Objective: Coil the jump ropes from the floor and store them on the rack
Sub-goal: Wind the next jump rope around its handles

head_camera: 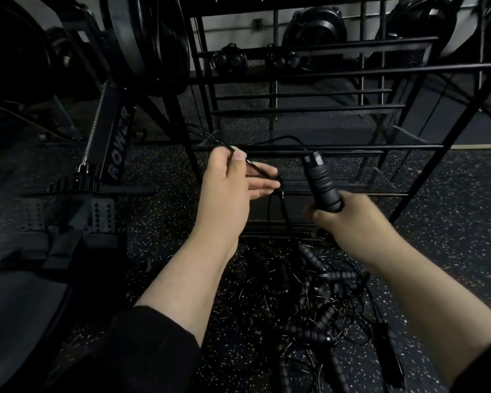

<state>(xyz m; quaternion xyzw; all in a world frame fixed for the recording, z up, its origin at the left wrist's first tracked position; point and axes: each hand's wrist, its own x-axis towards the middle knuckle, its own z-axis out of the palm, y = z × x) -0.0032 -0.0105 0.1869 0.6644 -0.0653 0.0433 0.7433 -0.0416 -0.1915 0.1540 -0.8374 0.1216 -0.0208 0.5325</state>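
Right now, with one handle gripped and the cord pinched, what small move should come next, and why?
Probably draw the cord pinched in the left hand toward the handle in the right hand to form a first loop: the cord stretches uncoiled between them.

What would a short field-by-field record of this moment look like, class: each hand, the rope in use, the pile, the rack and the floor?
left hand: pinches the thin cord between thumb and fingers
right hand: grips the ribbed black handle, its cord end pointing up
cord: runs from the handle top across to the left hand
pile of jump ropes: tangled on the floor below the hands
rack: black metal bars, right behind the hands
floor: dark, speckled
rower: at left
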